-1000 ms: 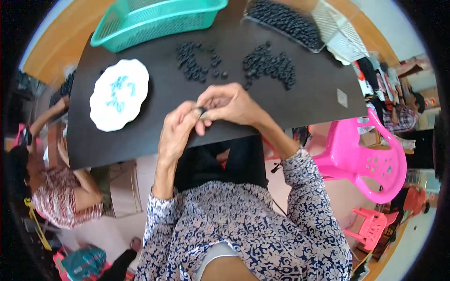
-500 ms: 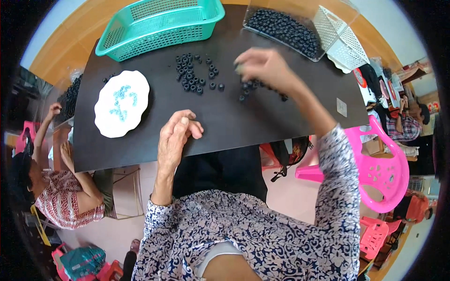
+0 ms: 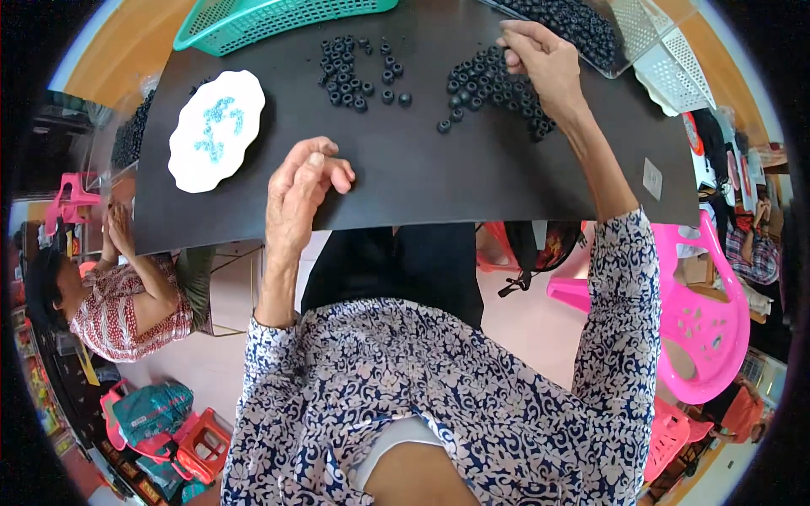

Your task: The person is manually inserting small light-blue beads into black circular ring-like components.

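Note:
My left hand (image 3: 299, 198) rests near the front edge of the black table top (image 3: 422, 181), fingers loosely curled, nothing visible in it. My right hand (image 3: 544, 63) reaches far forward onto a heap of small black rings (image 3: 494, 84), fingertips pinched down among them. A second, looser group of black rings (image 3: 354, 72) lies left of that heap. A white scalloped plate (image 3: 215, 131) with small light-blue pieces stands at the left of the table.
A teal plastic basket (image 3: 278, 17) sits at the back. A clear tray of black rings (image 3: 582, 29) and a white mesh basket (image 3: 671, 51) stand at the back right. Another person (image 3: 118, 295) sits at left; a pink plastic chair (image 3: 700, 312) stands at right.
My right hand left the left hand, swung out to the back right and settled on the ring heap. My left hand stayed near the front edge.

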Available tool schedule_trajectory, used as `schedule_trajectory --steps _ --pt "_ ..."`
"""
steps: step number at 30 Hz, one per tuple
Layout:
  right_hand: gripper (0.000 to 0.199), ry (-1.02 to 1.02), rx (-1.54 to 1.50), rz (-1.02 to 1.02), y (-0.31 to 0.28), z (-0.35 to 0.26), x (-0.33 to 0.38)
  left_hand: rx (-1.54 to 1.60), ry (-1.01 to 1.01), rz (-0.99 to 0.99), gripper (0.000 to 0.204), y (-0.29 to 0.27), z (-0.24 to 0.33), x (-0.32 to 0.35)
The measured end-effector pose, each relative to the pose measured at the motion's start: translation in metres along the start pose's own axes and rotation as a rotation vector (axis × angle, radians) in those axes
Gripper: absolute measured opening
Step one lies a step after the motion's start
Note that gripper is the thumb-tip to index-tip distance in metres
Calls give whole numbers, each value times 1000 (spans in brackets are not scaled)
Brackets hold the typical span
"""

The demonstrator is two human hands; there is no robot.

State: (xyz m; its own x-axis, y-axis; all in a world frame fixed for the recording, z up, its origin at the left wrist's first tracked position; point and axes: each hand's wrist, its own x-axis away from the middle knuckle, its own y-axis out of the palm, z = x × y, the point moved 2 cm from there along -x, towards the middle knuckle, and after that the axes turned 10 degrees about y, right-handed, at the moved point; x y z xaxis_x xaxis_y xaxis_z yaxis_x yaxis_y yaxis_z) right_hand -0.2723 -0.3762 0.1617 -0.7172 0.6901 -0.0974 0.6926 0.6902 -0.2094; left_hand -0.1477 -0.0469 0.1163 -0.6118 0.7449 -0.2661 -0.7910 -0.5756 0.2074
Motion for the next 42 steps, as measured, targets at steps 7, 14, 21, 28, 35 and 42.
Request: schedule_trajectory --steps 7,14,21,28,35,42 --pt "22 -40 297 -104 -2 -12 20 -135 10 -5 31 -1 -4 3" --pt "20 -134 373 -291 41 -25 7 -138 -5 17 31 -2 -2 7" --pt "22 -394 721 -326 84 -29 -17 -87 26 -1 27 9 15 12" --pt "23 -537 757 -260 118 -28 -39 -62 10 -22 23 6 16 10" --pt "29 -573 923 -300 138 -16 -54 -66 29 -88 24 4 2 7" --pt "31 -496 857 -334 125 -23 -34 -77 33 -88 23 -1 0 9"
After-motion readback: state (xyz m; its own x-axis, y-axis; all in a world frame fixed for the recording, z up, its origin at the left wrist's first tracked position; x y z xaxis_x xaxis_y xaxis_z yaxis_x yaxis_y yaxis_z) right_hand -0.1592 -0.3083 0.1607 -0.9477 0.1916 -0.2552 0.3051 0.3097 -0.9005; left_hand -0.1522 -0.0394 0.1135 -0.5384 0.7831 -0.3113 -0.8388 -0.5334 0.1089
